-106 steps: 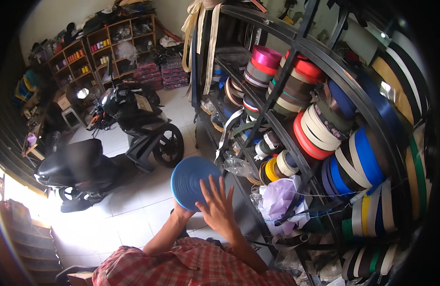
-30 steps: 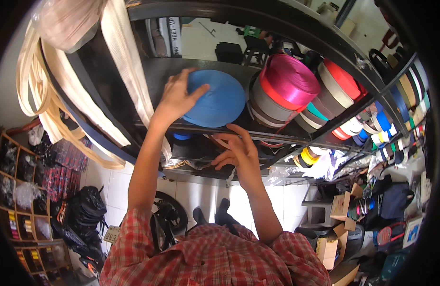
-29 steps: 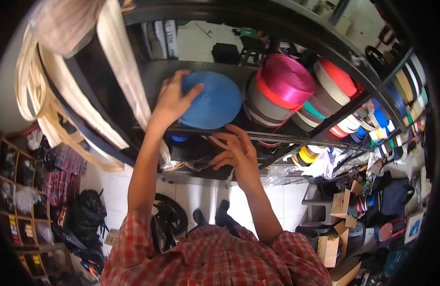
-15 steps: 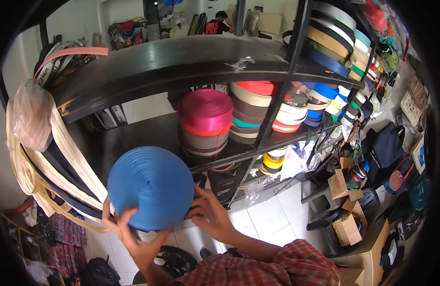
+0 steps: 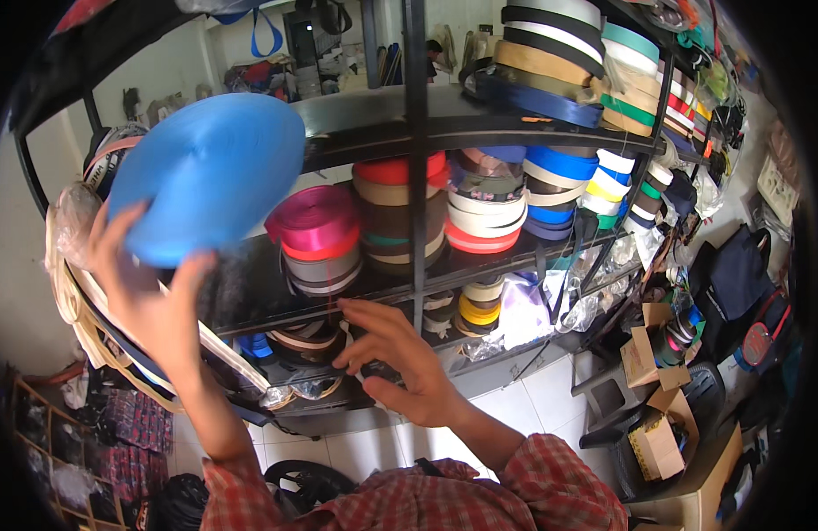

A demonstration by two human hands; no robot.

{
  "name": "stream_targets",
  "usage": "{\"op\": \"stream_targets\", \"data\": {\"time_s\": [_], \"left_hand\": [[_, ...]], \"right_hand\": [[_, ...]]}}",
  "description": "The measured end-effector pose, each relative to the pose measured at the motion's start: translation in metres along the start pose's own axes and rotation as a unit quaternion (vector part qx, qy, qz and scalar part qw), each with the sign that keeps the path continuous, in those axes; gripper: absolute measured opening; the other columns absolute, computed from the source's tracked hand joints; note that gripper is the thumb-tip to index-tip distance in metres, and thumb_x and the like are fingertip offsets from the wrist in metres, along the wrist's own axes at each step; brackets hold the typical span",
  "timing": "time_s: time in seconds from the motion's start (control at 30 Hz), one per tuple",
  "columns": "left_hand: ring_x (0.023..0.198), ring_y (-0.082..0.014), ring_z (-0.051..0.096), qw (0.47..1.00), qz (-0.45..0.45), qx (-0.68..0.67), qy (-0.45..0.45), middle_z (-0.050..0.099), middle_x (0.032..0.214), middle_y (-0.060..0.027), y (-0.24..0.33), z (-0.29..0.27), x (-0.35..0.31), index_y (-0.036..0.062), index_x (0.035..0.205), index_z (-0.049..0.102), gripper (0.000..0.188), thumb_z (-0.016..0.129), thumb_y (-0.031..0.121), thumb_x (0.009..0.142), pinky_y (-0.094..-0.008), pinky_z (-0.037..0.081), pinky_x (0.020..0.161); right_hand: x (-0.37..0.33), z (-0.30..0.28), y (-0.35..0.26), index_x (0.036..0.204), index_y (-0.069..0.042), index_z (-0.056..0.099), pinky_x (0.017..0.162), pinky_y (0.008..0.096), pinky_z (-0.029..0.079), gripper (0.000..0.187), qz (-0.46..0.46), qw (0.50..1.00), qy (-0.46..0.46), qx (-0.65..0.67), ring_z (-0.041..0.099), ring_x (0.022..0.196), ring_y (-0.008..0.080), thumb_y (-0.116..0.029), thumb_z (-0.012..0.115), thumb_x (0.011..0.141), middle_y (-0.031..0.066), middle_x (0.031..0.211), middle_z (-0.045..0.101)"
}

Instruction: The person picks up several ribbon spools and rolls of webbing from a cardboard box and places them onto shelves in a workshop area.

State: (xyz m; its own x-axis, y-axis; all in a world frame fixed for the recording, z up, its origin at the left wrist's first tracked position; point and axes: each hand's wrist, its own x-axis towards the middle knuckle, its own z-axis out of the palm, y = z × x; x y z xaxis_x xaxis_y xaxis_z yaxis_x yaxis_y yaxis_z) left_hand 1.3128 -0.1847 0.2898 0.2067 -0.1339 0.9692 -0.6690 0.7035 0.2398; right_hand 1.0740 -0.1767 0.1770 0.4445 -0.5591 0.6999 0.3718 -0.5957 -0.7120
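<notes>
A large blue roll of webbing tape [image 5: 210,177] is tilted in my raised left hand [image 5: 148,296], whose fingers and thumb grip its lower edge. Motion blurs the roll and that hand a little. My right hand [image 5: 405,367] is off the roll, its fingers apart and holding nothing, in front of the shelf's lower edge. Nearest beyond it is a stack of rolls topped by a shiny magenta ribbon roll [image 5: 312,219] on the middle shelf.
Black metal shelving [image 5: 415,177] runs across, with stacked tape rolls [image 5: 551,62] on its upper level. Cream straps [image 5: 64,292] hang at the left end. Cardboard boxes [image 5: 661,438] sit on chairs at right. A person [image 5: 434,55] is partly visible at the back.
My left hand has lifted the blue roll up and leftward, tilting it. My right hand has let go of it and opened. The view has shifted toward the right of the shelves.
</notes>
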Motion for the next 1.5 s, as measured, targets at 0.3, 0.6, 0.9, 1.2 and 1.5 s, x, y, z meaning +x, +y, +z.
{"op": "stream_targets", "data": {"time_s": [0.3, 0.6, 0.9, 1.2, 1.5], "left_hand": [[0.089, -0.0194, 0.064, 0.956, -0.101, 0.151, -0.230, 0.067, 0.094, -0.0150, -0.040, 0.093, 0.065, 0.0024, 0.107, 0.062, 0.053, 0.079, 0.040, 0.074, -0.0317, 0.049, 0.078], [0.099, -0.0204, 0.058, 0.882, -0.090, 0.100, -0.452, 0.062, 0.107, -0.0135, -0.035, 0.188, 0.093, 0.0031, 0.106, 0.058, 0.045, 0.073, 0.037, 0.080, -0.0317, 0.043, 0.090], [0.114, -0.0225, 0.052, 0.842, -0.025, 0.034, -0.537, 0.058, 0.118, -0.0144, -0.038, 0.246, 0.091, 0.0030, 0.125, 0.052, 0.045, 0.062, 0.029, 0.091, -0.0338, 0.039, 0.100], [0.120, -0.0287, 0.051, 0.826, 0.097, 0.100, -0.547, 0.053, 0.133, -0.0181, -0.057, 0.219, 0.095, 0.0118, 0.141, 0.042, 0.050, 0.045, 0.007, 0.091, -0.0354, 0.038, 0.102], [0.106, -0.0362, 0.059, 0.825, 0.069, 0.160, -0.538, 0.062, 0.116, -0.0174, -0.041, 0.221, 0.106, 0.0137, 0.127, 0.053, 0.037, 0.050, 0.013, 0.090, -0.0422, 0.045, 0.090]], "right_hand": [[-0.073, -0.068, -0.025, 0.132, 0.001, 0.044, 0.086, 0.0349, 0.049, 0.044, 0.075, 0.995, 0.067, 0.025, 0.061, 0.103, 0.0239, -0.006, 0.055, 0.090, 0.0174, 0.140, 0.035], [-0.115, -0.100, -0.034, 0.124, 0.002, 0.052, 0.085, 0.0302, 0.050, 0.036, 0.100, 0.988, 0.115, -0.001, 0.062, 0.100, 0.0199, 0.005, 0.053, 0.088, 0.0149, 0.131, 0.046], [-0.141, -0.105, -0.034, 0.119, 0.003, 0.055, 0.085, 0.0296, 0.050, 0.030, 0.175, 0.972, 0.159, -0.004, 0.063, 0.099, 0.0185, 0.004, 0.052, 0.089, 0.0135, 0.124, 0.052], [-0.139, -0.094, -0.017, 0.118, 0.003, 0.055, 0.081, 0.0322, 0.049, 0.027, 0.212, 0.959, 0.182, -0.040, 0.064, 0.094, 0.0216, -0.003, 0.051, 0.093, 0.0148, 0.118, 0.058], [-0.123, -0.074, 0.005, 0.115, 0.003, 0.057, 0.080, 0.0315, 0.049, 0.025, 0.259, 0.947, 0.183, -0.048, 0.064, 0.092, 0.0215, -0.007, 0.052, 0.093, 0.0146, 0.113, 0.061]]}}
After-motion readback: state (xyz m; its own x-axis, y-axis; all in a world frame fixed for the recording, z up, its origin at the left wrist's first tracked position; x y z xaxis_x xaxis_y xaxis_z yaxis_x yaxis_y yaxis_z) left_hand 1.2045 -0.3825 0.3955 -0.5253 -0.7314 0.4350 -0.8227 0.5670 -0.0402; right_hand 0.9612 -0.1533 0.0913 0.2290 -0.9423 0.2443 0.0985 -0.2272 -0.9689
